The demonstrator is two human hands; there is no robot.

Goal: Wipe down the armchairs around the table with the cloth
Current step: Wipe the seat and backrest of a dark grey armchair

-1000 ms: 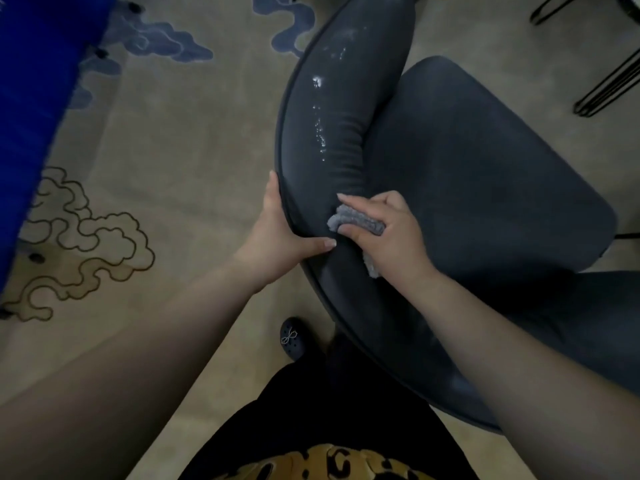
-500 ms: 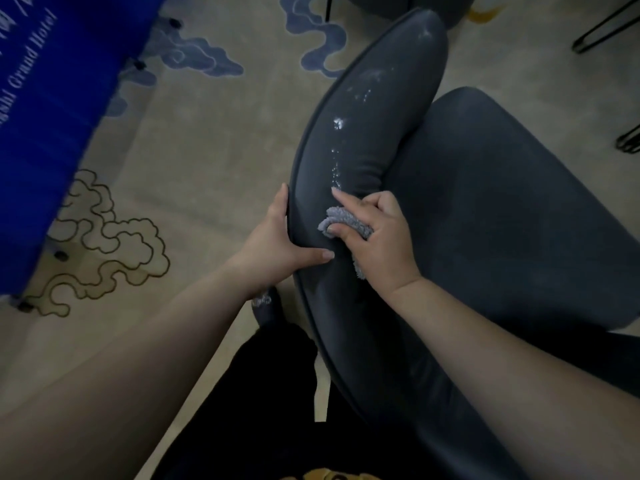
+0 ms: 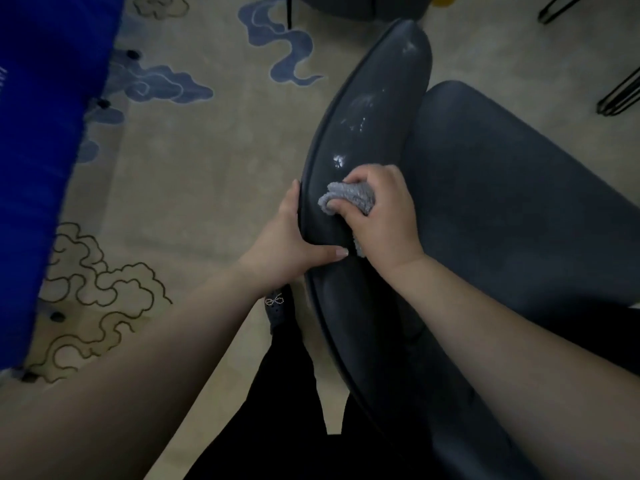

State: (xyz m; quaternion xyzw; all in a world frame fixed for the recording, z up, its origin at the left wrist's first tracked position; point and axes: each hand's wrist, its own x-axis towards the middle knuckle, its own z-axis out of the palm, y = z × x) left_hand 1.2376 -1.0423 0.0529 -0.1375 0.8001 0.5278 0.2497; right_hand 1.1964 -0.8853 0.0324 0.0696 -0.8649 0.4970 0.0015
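Head view: the right hand [image 3: 379,216] bunches the grey cloth [image 3: 346,197] in curled fingers against the dark armchair [image 3: 367,109] backrest. Just beside it, the left hand [image 3: 294,244] clasps the backrest's edge, thumb on top.

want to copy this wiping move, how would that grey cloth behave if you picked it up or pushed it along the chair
The cloth is probably soft and floppy: it sits bunched in folds under the right hand, with an end trailing below the palm. It looks light for its size. Its nubby weave would likely drag rather than slide on the armchair, which the left hand steadies.
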